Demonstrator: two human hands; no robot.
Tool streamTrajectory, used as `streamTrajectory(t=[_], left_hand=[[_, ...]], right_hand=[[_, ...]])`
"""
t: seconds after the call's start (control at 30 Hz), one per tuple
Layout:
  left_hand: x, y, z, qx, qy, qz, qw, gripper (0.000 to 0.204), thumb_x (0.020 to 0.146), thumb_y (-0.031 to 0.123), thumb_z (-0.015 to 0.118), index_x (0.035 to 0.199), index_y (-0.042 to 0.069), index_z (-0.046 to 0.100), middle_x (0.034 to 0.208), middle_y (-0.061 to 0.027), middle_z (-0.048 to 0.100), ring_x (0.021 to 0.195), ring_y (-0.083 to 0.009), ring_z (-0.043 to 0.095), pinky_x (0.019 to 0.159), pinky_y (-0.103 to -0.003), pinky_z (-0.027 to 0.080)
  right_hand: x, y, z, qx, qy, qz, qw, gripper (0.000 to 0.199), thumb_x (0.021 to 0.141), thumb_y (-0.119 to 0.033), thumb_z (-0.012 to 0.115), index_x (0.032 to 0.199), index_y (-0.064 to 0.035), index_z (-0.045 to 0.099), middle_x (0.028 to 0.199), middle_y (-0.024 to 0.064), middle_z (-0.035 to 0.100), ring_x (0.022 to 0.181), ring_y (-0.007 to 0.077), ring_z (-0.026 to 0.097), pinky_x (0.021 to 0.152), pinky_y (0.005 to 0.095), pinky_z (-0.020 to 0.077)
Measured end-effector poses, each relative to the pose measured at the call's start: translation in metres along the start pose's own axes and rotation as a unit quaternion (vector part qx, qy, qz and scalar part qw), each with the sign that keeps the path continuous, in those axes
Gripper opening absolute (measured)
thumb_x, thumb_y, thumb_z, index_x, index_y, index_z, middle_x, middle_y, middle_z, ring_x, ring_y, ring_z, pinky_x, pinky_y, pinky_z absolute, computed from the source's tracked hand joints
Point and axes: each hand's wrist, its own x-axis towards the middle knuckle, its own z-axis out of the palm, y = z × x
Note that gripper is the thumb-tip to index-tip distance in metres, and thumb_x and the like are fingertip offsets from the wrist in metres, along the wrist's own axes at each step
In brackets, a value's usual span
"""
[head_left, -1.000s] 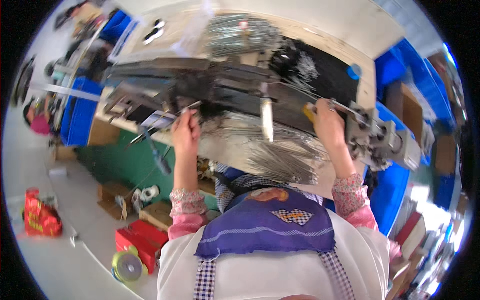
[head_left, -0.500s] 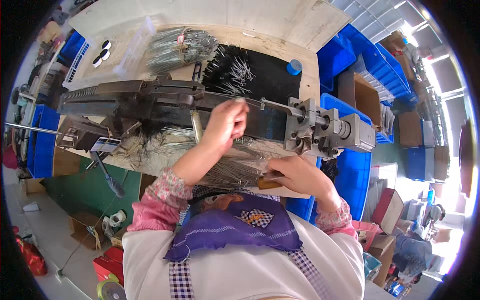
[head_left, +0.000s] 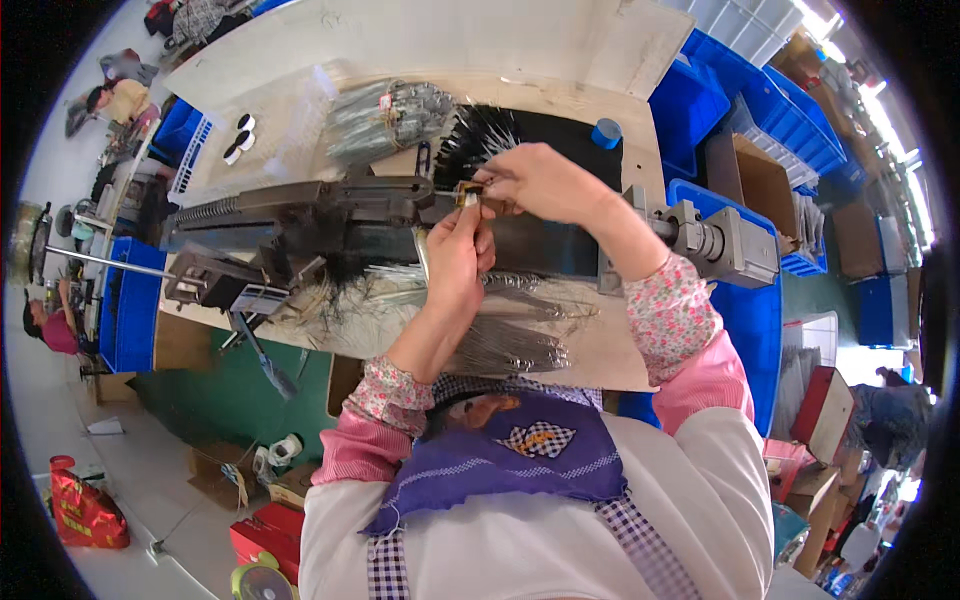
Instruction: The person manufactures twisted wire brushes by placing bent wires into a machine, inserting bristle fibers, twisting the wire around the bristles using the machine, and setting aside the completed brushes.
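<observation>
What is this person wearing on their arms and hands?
Both hands, left and right, are bare, with no gloves. Each arm has a pink sleeve ending in a floral-print cuff at the forearm. No rings or watch can be made out.

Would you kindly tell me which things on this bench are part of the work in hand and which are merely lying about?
In hand:
- left hand and right hand, meeting at a small yellowish piece
- long dark machine beneath them
- metal rods before the person

Lying about:
- bagged bundle of rods
- black bristles
- blue roll
- blue bins
</observation>
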Motion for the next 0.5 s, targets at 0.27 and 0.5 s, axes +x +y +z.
streamTrajectory(t=[0.27,0.5], left_hand=[[0.004,0.005,-0.002,0.004,-0.128,-0.046,0.991,0.065,0.099,0.056,0.029,0.129,0.000,0.043,0.126,-0.0180,0.055,0.117,-0.0263,0.054,0.102,-0.040,0.041],[0.002,0.036,0.005,-0.407,-0.070,-0.171,0.895,0.079,0.094,0.064,0.032,0.142,0.002,0.024,0.144,-0.0185,0.033,0.136,-0.0262,0.032,0.111,-0.040,0.030]], right_hand=[[0.010,-0.014,-0.022,0.144,-0.093,0.123,0.977,0.028,0.091,-0.013,0.058,0.112,0.0044,0.062,0.080,0.0084,0.065,0.065,0.0117,0.062,0.062,0.0260,0.0528],[-0.001,-0.014,-0.030,-0.318,0.109,-0.064,0.940,0.029,0.090,-0.029,0.058,0.111,-0.0123,0.067,0.103,0.0165,0.064,0.088,0.0339,0.061,0.081,0.0395,0.0500]])
